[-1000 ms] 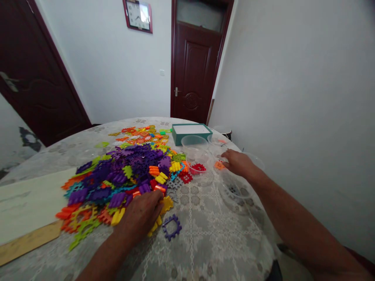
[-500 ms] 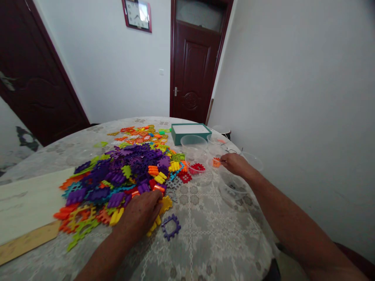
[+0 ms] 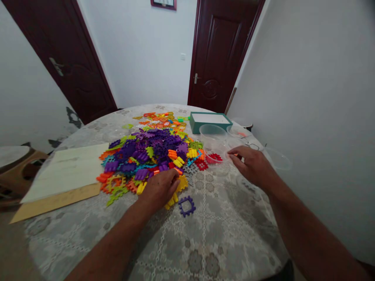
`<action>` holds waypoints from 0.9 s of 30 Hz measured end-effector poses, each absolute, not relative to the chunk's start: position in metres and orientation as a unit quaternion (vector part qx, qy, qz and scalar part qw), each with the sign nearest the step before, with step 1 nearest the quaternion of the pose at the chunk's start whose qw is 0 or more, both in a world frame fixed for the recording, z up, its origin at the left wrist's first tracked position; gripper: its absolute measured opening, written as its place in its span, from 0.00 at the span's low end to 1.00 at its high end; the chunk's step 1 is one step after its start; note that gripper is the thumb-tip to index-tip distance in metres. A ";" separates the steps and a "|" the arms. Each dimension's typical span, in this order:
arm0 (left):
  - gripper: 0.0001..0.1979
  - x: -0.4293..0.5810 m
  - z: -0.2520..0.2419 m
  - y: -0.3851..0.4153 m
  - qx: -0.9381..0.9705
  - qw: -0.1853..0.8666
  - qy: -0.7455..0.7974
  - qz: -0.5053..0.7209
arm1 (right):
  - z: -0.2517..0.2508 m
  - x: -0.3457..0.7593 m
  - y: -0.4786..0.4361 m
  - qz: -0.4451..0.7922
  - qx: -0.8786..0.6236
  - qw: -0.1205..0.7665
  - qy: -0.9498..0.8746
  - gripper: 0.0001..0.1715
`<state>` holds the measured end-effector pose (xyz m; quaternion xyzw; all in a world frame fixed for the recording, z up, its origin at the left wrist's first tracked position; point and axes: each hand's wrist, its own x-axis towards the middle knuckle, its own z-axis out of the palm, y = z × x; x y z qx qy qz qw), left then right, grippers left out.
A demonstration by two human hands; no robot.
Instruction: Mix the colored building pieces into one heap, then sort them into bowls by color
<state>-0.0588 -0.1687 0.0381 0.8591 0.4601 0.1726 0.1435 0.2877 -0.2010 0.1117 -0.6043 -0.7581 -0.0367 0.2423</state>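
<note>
Shifting leftward with the right hand [image 3: 249,162], coming nearer to the clear tub [image 3: 215,143] than half a second before. Bending the fingers toward the thumb, leaving only a small gap between the tips; showing a bit of orange [image 3: 238,157] near this gap, but not revealing whether held or lying behind, so impossible to tell. Keeping the tips just beside the tub's right side, touching or not being unclear. Holding a red piece [image 3: 214,158] low inside this tub.

Resting the left hand [image 3: 162,187], as before, at the near right edge of the coloured pile [image 3: 146,146]. Curling the fingers downward just beside an orange piece [image 3: 177,171]; hiding the palm, thus not allowing to tell any grip. Having yellow pieces [image 3: 172,201] close by, and a purple frame [image 3: 186,206] apart on the tablecloth [image 3: 225,230].
</note>
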 end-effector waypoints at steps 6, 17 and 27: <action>0.05 -0.057 0.040 -0.170 0.852 0.186 0.434 0.227 | 0.067 0.186 -0.201 0.196 -0.493 0.268 -0.804 0.21; 0.27 -0.102 0.067 -0.170 0.892 0.225 0.378 0.104 | 0.005 0.182 -0.192 0.246 -0.557 0.397 -0.686 0.14; 0.21 -0.092 0.054 -0.179 0.914 0.150 0.373 0.047 | -0.002 0.182 -0.189 0.239 -0.545 0.370 -0.713 0.14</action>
